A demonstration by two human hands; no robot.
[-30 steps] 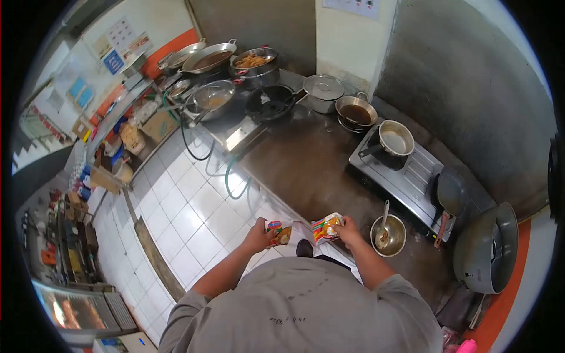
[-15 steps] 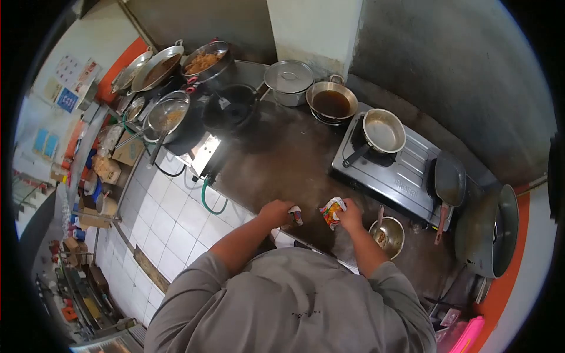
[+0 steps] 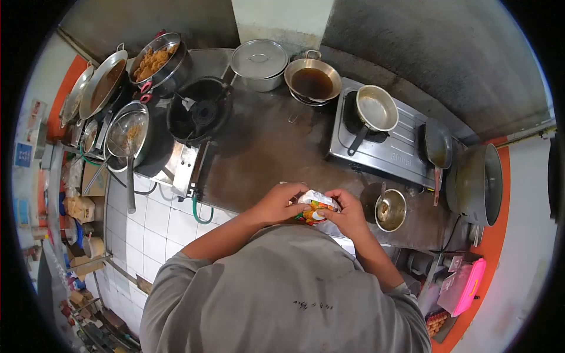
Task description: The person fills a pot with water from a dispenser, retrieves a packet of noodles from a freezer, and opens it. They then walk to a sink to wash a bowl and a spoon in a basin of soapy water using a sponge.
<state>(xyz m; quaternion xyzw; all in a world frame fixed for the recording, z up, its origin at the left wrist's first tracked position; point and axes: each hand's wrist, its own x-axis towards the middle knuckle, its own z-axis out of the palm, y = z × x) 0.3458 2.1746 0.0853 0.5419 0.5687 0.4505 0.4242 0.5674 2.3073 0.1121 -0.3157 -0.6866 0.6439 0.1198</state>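
A colourful printed packet (image 3: 316, 208), white along its upper part, is held between both hands at the front edge of the brown counter. My left hand (image 3: 282, 203) grips its left side, with the fingers bent over the top. On the packet's right side, my right hand (image 3: 345, 213) pinches it with thumb and fingers. To the right of my right hand stands a metal bowl (image 3: 398, 219) with a utensil and some food in it.
A silver gas stove (image 3: 400, 154) carries a small pot (image 3: 377, 107). Behind the counter stand a pan of dark liquid (image 3: 313, 83) and a lidded pot (image 3: 259, 60). A black wok (image 3: 199, 112) and a strainer (image 3: 127, 134) are at the left. A big pot (image 3: 465, 183) stands right.
My hands have come together, and both now hold the printed packet. The small piece that was at my left hand no longer shows separately. The camera view has shifted.
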